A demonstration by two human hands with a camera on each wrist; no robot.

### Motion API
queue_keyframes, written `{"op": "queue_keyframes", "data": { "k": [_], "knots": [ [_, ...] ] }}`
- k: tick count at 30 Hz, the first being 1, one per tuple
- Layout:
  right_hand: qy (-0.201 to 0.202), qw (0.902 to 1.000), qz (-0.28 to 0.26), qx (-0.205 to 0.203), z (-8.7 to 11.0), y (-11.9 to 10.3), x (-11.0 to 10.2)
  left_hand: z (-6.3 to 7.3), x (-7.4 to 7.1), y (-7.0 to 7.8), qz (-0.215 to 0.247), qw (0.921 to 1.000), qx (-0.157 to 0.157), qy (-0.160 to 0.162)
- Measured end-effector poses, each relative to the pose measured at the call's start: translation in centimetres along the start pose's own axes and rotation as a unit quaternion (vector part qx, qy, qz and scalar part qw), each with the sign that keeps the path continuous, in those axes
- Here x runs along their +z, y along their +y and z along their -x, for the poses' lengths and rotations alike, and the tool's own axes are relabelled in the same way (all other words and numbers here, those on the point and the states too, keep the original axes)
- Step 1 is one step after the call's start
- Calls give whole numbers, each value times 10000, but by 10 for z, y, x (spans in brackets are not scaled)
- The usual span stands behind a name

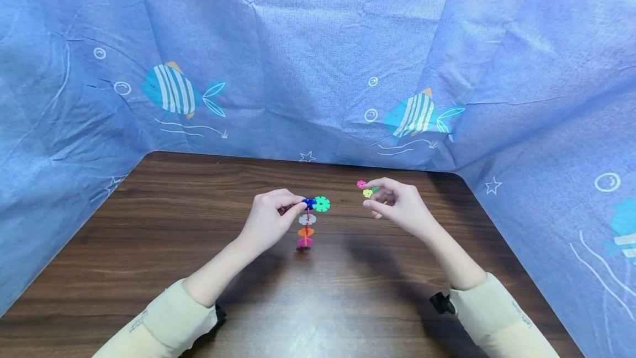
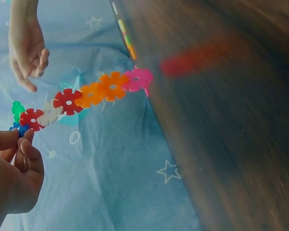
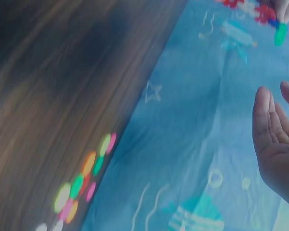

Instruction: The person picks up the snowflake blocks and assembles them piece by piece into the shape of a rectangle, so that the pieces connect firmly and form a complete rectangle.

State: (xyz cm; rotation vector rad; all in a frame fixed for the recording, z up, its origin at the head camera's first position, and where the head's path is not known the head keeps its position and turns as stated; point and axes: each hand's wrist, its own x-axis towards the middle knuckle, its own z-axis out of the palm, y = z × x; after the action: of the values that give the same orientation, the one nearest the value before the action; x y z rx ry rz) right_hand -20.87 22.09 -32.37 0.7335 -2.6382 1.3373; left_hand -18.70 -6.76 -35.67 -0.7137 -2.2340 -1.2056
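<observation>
My left hand (image 1: 268, 217) pinches a blue notched plastic disc (image 1: 309, 203) between thumb and fingertips. A green disc (image 1: 322, 204) is joined to its right side. Below hangs a chain of interlocking flower-shaped discs: red (image 2: 31, 119), white (image 2: 50, 113), red again, two orange (image 2: 112, 86) and a pink one (image 2: 137, 80) at the bottom. That pink end is close over the table, with its reflection beneath. To the right of the chain, my right hand (image 1: 399, 206) is raised with relaxed fingers, thumb apart, holding nothing. In the right wrist view its fingers (image 3: 264, 113) point toward the green disc.
Loose discs lie on the brown wooden table (image 1: 199, 198) beyond my right hand, among them a pink one (image 1: 361, 184) and a yellow one (image 1: 367, 193). The right wrist view shows several more, including an orange one (image 3: 88, 163). A blue fish-print curtain (image 1: 308, 70) surrounds the table's far edges.
</observation>
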Motion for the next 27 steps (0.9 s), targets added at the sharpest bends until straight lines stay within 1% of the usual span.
{"op": "queue_keyframes", "data": {
  "k": [4, 6, 9, 12, 14, 16, 20, 24, 27],
  "knots": [
    [47, 9985, 493, -219, 8, -5, -17, 0, -4, -3, 11, 9999, -140, -67],
    [93, 9966, 739, -351, 11, 0, -25, 1, -5, -4, 0, 9997, -217, -100],
    [136, 9937, 1042, -395, 14, 23, -38, 1, -7, -6, -36, 9996, -255, -127],
    [87, 9931, 1124, -319, 17, 50, -50, 1, -10, -8, -61, 9996, -258, -112],
    [33, 9920, 1225, -301, 21, 63, -58, 1, -11, -9, -46, 9995, -287, -101],
    [2, 9900, 1364, -350, 24, 75, -65, 2, -12, -10, -12, 9993, -350, -110],
    [-10, 9816, 1811, -597, 32, 97, -76, 2, -14, -12, 19, 9988, -460, -162],
    [-37, 9751, 2101, -705, 39, 117, -84, 2, -15, -13, 45, 9988, -469, -146],
    [-80, 9729, 2186, -747, 45, 130, -89, 2, -14, -14, 71, 9989, -444, -102]
  ]
}}
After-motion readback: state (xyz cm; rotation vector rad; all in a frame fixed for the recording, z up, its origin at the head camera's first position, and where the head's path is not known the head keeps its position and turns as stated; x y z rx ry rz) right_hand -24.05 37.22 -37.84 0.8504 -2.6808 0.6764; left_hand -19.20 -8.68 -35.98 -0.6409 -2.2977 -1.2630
